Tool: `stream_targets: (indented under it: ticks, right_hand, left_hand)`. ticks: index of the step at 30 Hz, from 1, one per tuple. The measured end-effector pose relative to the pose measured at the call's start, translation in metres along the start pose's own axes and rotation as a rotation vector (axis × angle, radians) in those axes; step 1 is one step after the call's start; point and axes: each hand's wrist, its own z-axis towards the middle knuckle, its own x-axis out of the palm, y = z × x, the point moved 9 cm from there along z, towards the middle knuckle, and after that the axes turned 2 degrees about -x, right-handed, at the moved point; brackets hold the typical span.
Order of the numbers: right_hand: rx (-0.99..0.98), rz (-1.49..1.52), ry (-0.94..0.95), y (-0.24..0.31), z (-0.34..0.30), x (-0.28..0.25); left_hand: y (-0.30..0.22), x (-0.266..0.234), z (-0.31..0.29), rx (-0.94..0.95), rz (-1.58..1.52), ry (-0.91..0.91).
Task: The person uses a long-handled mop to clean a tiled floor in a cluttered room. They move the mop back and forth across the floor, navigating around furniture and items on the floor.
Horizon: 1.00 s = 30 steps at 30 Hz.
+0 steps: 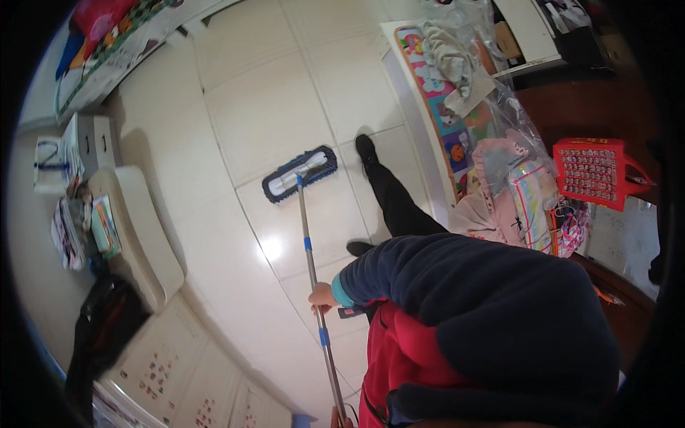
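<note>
A flat mop [303,214] with a metal pole, blue joints and a dark blue fringed pad [282,184] stands slanted, its pad flat on the tiles. Partway down the pole, my right hand [323,297] is closed round it, coming out of a navy sleeve with a teal cuff. At the lower edge my left hand [341,419] is partly cut off; its visible fingers wrap the upper end of the pole. My dark shoes [366,151] rest on the floor right of the pad.
Pale tiled floor [242,93] runs between furniture. Along the left stand a cream rounded bench [135,228], white cabinets [178,364] and a dark bag [107,321]. To the right, clothes and plastic cover a bed-like surface with a colourful mat [449,128]; a red bag [591,171] sits beyond.
</note>
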Motion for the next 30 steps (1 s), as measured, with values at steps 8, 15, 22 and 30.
stream_targets:
  ticks: [8, 15, 22, 30]
  right_hand:
    - [-0.601, 0.061, -0.208, 0.293, -0.003, -0.189]
    - [-0.752, 0.466, -0.261, 0.513, -0.064, -0.363]
    - [-0.855, 0.741, -0.354, 0.601, -0.149, -0.482]
    - [-0.832, 0.636, -0.408, 0.579, -0.164, -0.493]
  left_hand:
    - [-0.264, -0.028, 0.081, 0.209, -0.042, -0.048]
    - [-0.581, -0.041, 0.119, 0.383, -0.234, 0.041]
    - [-0.743, -0.03, 0.14, 0.347, -0.284, 0.249]
    - [-0.759, -0.027, 0.105, 0.298, -0.492, 0.435]
